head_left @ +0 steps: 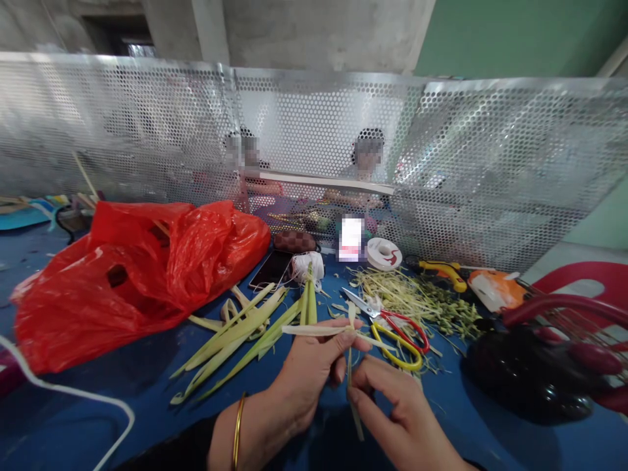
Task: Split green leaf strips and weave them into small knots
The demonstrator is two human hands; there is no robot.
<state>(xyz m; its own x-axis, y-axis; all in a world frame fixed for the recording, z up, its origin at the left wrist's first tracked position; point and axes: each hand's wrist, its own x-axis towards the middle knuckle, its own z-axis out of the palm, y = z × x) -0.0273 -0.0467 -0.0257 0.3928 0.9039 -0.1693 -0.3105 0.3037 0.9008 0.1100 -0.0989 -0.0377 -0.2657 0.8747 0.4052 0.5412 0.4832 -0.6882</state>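
My left hand, right hand: both bare. Gold bangle round my left wrist, thin, smooth, shiny, plain where visible. Black sleeve on my left forearm, dark throughout, ending just behind bangle, bare strip between. My right sleeve dark too, mere sliver at bottom edge, cloth too small to tell.

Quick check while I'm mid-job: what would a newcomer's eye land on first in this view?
Probably the big, glossy red plastic bag spread over the left side of the blue table. Next, front and centre, the left hand and right hand pinch crossed pale leaf strips. Just beyond the right hand lie open scissors with one red and one yellow handle.
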